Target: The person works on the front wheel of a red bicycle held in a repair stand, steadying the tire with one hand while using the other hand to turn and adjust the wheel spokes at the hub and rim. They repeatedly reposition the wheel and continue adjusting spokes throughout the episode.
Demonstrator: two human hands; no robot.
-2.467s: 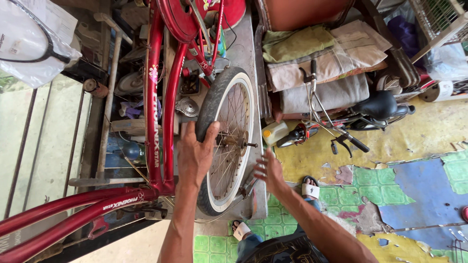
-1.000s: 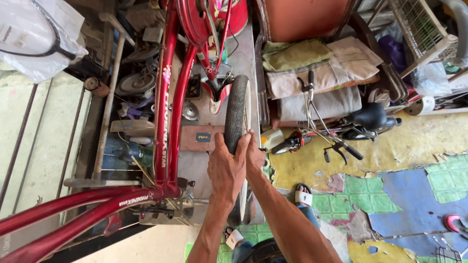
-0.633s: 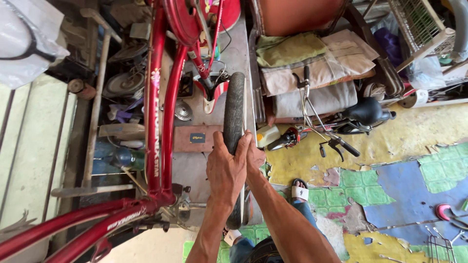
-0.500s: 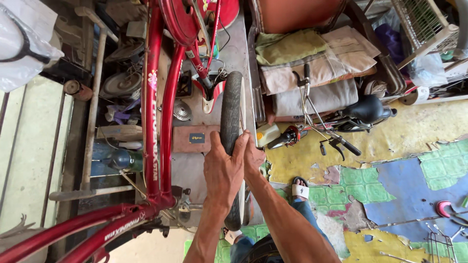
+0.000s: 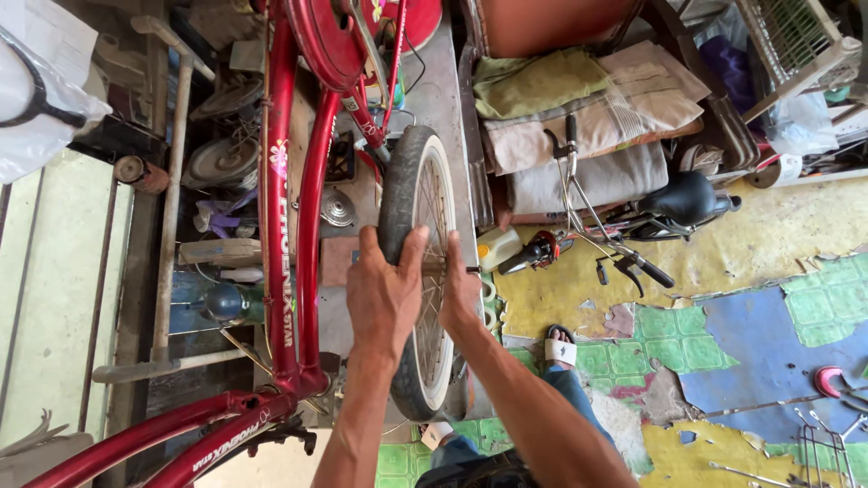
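Gripping the bicycle wheel (image 5: 418, 271) from both sides, the person holds it upright between the two hands, edge-on to the camera, so that its long dimension runs up and down the view, from the red fork (image 5: 366, 122) at the far end to the floor near the person's feet. The left hand (image 5: 384, 294) lies flat against the black tyre (image 5: 395, 194) on its left flank, fingers spread and pressed over the tread, the thumb hooked toward the white sidewall; it is clasping the tyre, not pinching it. The right hand (image 5: 459, 294) sits on the opposite face, at about the same height, its fingers curled in among the spokes (image 5: 432, 226) near the hub, where a short axle stub sticks out to the right. How tightly those fingers close cannot be told, since the rim hides their tips.

Both hands are thus at mid-height of the wheel, one each side, with the wheel's plane passing straight between the palms. The left hand is the one on the rubber; the right is the one nearer the hub and axle.

Just left of the wheel, apart from it, runs the red bicycle frame (image 5: 276, 226). On the right a black saddle (image 5: 687, 199) lies beside folded cloths (image 5: 579, 117), above the patchy green and yellow floor (image 5: 723, 262).
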